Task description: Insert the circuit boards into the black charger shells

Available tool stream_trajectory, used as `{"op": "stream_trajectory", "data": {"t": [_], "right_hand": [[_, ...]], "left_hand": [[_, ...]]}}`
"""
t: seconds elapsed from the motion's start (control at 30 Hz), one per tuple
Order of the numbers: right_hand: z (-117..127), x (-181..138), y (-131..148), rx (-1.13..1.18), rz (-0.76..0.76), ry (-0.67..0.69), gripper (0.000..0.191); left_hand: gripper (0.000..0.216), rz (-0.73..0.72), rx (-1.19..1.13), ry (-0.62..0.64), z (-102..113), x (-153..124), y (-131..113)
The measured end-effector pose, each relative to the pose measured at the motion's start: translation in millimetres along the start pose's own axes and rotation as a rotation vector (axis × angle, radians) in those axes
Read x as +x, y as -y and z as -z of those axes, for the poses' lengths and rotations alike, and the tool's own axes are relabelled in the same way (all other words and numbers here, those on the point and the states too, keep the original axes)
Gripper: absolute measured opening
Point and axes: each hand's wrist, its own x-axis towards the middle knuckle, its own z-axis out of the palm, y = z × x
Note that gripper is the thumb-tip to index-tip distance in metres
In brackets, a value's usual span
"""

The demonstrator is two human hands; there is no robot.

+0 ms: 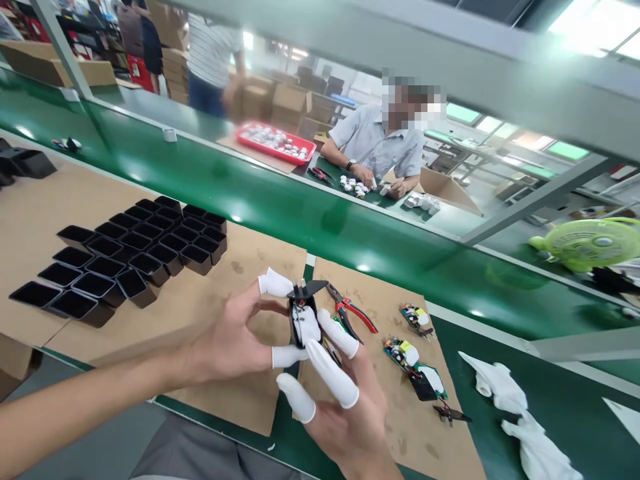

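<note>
White finger cots cover fingertips on both hands. Between the thumb and fingers of my left hand [227, 337] is a small black plastic case [292, 327], its open side facing me. A circuit board with a white cover [307, 325] sits inside it, partly hidden. A black end plate [311, 289] with metal pins stands tilted over the case's far end. My right hand [350, 400] is closed around the near right side, two fingertips against the case and the white cover, the thumb lower and apart. Pliers with red and black handles [350, 312] lie just behind.
Rows of black open cases [135, 243] stand on cardboard at left. Circuit boards [403, 351] lie at right, near crumpled white finger cots [500, 387]. Beyond the green belt [270, 207], a co-worker [385, 147] handles small parts beside a red tray [305, 159]. A green fan [595, 241] stands far right.
</note>
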Motion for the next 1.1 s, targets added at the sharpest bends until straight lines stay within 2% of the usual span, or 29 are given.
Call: {"op": "stream_trajectory", "data": {"t": [0.13, 0.33, 0.43, 0.5, 0.57, 0.67, 0.73, 0.8, 0.87, 0.97, 1.1], "right_hand": [[-1.3, -1.6, 27.7, 0.009, 0.043, -0.027, 0.079], [-1.1, -11.8, 60.7, -0.102, 0.141, 0.01, 0.079], [-6.1, -26.9, 71.9, -0.012, 0.106, -0.042, 0.078], [-12.7, -37.7, 82.5, 0.224, -0.039, -0.176, 0.075], [-20.8, -46.9, 97.2, 0.576, -0.352, -0.33, 0.074], [-33.3, -56.8, 121.3, 1.062, -0.839, -0.471, 0.072], [-41.0, -62.1, 132.8, 1.212, -0.993, -0.519, 0.069], [-47.5, -67.7, 138.6, 1.24, -1.03, -0.499, 0.065], [-52.1, -73.6, 140.3, 1.213, -0.999, -0.439, 0.063], [-54.4, -80.1, 141.7, 1.199, -0.964, -0.389, 0.06], [-50.3, -79.1, 146.1, 1.188, -0.998, -0.314, 0.064]], "left_hand": [[0.054, -0.085, 0.119, -0.028, 1.5, -15.6, -38.2], [0.053, 0.162, 0.059, -0.132, -0.4, -55.6, -74.7], [0.05, 0.189, 0.112, -0.169, 4.1, -75.6, -88.0], [0.047, 0.147, 0.182, -0.19, 7.8, -90.1, -95.2], [0.042, 0.121, 0.206, -0.228, 8.4, -106.3, -98.2], [0.04, 0.226, 0.131, -0.244, -1.7, -130.2, -92.6], [0.045, 0.324, 0.06, -0.212, -14.0, -141.7, -85.3], [0.053, 0.379, -0.008, -0.219, -26.4, -147.8, -79.2], [0.058, 0.409, -0.056, -0.263, -35.6, -149.2, -76.3], [0.058, 0.452, -0.102, -0.292, -42.5, -146.3, -77.7], [0.059, 0.497, -0.161, -0.339, -48.9, -141.2, -83.3]]}}
